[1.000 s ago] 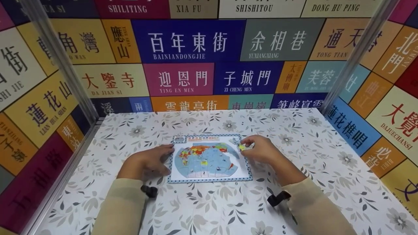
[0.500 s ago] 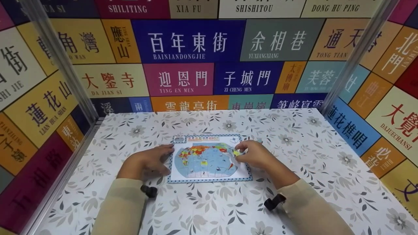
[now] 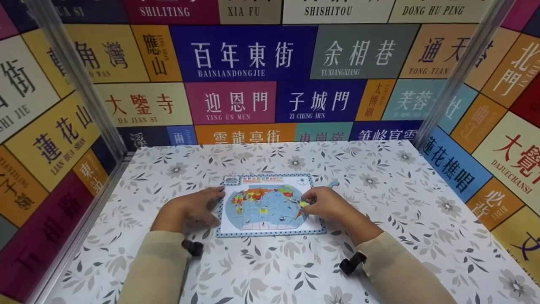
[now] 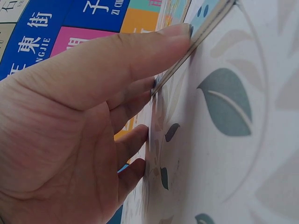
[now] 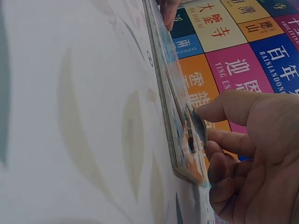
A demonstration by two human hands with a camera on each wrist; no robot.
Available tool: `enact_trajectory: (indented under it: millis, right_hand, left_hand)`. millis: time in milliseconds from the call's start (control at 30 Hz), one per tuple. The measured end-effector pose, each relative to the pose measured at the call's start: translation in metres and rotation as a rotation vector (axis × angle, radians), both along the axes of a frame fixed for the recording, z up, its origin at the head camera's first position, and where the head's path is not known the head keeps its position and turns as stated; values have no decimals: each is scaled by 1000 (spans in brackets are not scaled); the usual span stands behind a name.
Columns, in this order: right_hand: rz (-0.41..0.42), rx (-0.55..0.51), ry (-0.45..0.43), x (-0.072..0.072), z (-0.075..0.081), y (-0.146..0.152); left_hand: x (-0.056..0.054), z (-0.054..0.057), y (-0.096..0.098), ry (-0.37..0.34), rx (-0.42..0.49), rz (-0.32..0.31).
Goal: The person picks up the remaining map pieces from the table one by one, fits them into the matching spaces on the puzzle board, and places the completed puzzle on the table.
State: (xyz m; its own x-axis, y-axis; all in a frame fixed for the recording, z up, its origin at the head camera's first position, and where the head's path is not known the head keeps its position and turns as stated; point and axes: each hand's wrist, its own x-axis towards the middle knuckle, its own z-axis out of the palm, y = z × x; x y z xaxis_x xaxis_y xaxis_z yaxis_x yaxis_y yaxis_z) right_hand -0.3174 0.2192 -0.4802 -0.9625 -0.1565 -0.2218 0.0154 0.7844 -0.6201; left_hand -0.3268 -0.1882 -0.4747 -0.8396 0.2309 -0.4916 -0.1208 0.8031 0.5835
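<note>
A world map jigsaw puzzle (image 3: pixel 261 207) lies on the table, framed by a blue dotted border. My right hand (image 3: pixel 327 203) is over its right side and pinches a small puzzle piece (image 5: pixel 201 128) between thumb and fingers. In the head view that piece shows yellow and green; in the right wrist view it is tilted, close over the board. At the left border is my left hand (image 3: pixel 196 206), its thumb (image 4: pixel 175 39) and fingertips touching the board's edge, fingers relaxed.
A light blue piece (image 3: pixel 333 183) lies just beyond my right hand, partly hidden by it. The table (image 3: pixel 270 270) has a leaf-and-flower cover. Walls with coloured sign panels (image 3: pixel 236 101) enclose its back and sides.
My right hand has carried the puzzle piece left and slightly down, from the board's right border onto the map's right side. The left hand has stayed in place.
</note>
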Motion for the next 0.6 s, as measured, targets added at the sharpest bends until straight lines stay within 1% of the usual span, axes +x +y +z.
enact_trajectory:
  millis: [200, 333, 500, 600]
  right_hand:
    - [11, 7, -16, 0, -4, 0]
    - [2, 0, -27, -1, -5, 0]
    - [-11, -2, -44, -2, -6, 0]
    - [-18, 10, -52, -2, -5, 0]
  left_hand:
    - [2, 2, -1, 1, 26, -9]
    - [2, 2, -1, -2, 37, -6]
    - [2, 3, -1, -9, 38, -2]
    - [2, 3, -1, -5, 30, -13]
